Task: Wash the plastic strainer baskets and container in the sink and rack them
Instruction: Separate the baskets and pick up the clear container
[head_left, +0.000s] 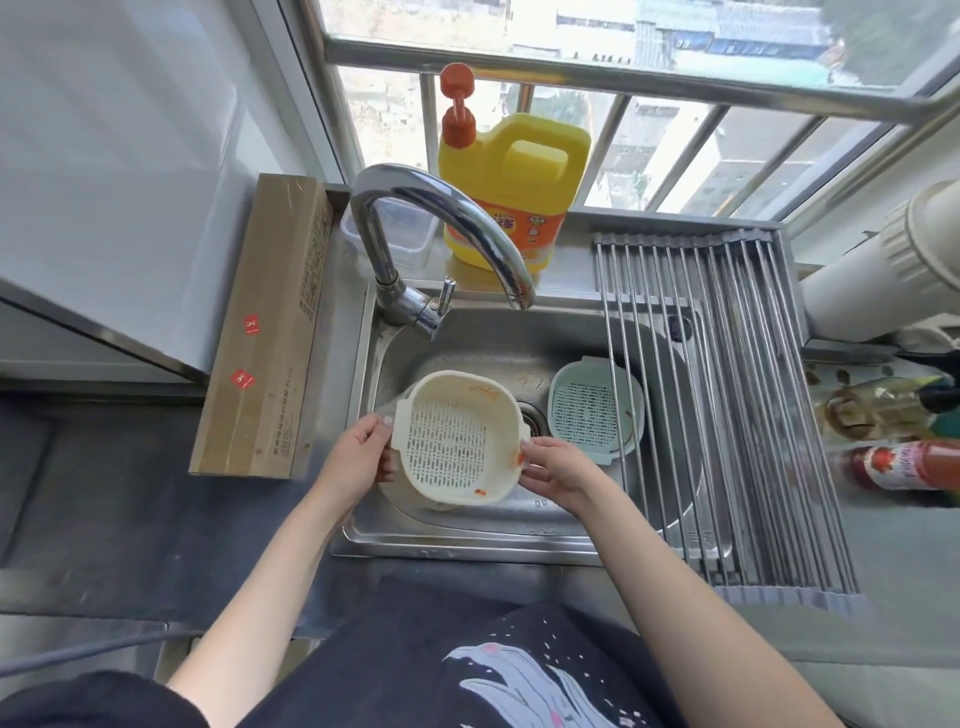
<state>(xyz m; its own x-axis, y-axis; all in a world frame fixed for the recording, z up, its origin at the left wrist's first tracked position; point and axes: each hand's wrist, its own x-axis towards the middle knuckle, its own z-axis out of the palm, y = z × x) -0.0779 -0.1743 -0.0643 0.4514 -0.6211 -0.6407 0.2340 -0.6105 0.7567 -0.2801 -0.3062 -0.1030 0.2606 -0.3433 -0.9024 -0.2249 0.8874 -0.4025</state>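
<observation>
A cream strainer basket (453, 441) with orange sauce smears is held tilted over the steel sink (467, 530). My left hand (361, 454) grips its left handle and my right hand (553, 470) grips its right handle. Something clear, perhaps a container, shows just behind the basket's left rim. A pale green strainer basket (595, 410) lies in the sink basin to the right, partly under the roll-up drying rack (737, 415). A clear plastic container (402, 231) stands on the ledge behind the tap.
The chrome tap (441, 234) arches over the basin with no water running. A yellow detergent jug (511, 187) stands behind it. A long cardboard box (270, 332) lies left of the sink. Sauce bottles (904, 465) lie on the right counter.
</observation>
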